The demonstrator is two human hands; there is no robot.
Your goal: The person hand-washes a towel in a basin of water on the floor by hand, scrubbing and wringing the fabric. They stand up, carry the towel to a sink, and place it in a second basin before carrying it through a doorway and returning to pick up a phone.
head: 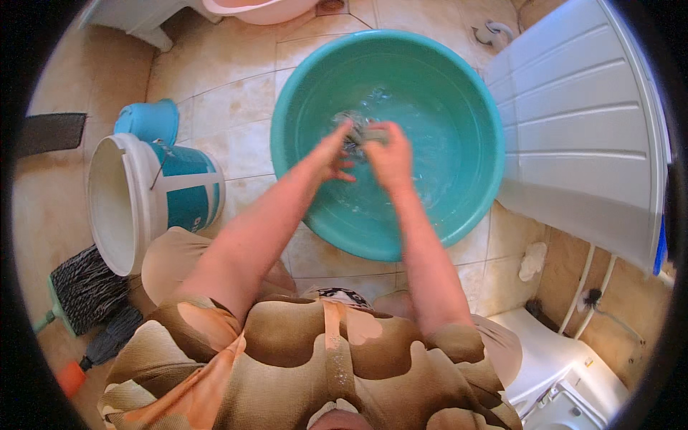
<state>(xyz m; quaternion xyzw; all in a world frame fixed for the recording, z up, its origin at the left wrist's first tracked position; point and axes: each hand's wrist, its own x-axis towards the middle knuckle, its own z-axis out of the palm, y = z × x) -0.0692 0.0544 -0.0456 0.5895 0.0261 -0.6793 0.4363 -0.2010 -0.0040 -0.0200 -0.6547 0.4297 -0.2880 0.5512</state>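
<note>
Both my hands are inside a large round green plastic basin [317, 226], which holds shallow clear water [435, 145]. My right hand [388, 156] grips a small grey-green item [375, 134], probably a wet cloth; blur and my fingers hide its full shape. Just to its left is my left hand [334, 156], its fingers spread apart and its fingertips close to the item. Whether they touch it is unclear. Water splashes and ripples around the fingers.
At left, a white-and-teal bucket [188, 188] lies tipped on its side beside a blue plastic tub [148, 122]. A dark string mop [88, 290] is below them. A white ribbed panel [580, 129] stands close to the basin's right. A pink basin [263, 12] is at the top.
</note>
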